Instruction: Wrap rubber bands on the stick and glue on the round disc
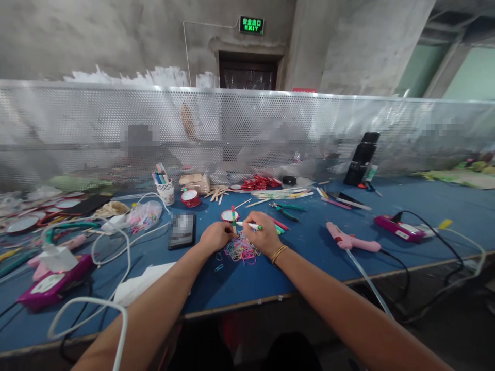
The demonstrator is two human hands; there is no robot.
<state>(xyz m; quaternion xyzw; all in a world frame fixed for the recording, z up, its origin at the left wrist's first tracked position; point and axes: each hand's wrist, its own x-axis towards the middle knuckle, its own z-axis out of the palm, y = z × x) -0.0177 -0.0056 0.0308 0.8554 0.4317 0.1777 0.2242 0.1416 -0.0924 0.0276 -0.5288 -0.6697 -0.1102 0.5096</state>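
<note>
Both my hands meet over a heap of thin coloured rubber bands (242, 251) on the blue table (309, 242). My right hand (263, 238) grips a white marker with a green cap (250, 225), lying sideways with its tip pointing left. My left hand (215, 237) is closed, pinching an upright stick with red and green paint (233, 219) beside the bands. A gold bracelet (279, 253) sits on my right wrist. A small white round disc (228, 215) lies just behind the stick.
A phone (181, 230) lies left of my hands. A pink glue gun (348, 241) rests to the right, green pliers (286, 209) behind. A cup of markers (165, 189), red tape rolls (261, 182), wooden sticks (216, 193) and cables (112, 247) crowd the table. A perforated metal screen (270, 129) closes the back.
</note>
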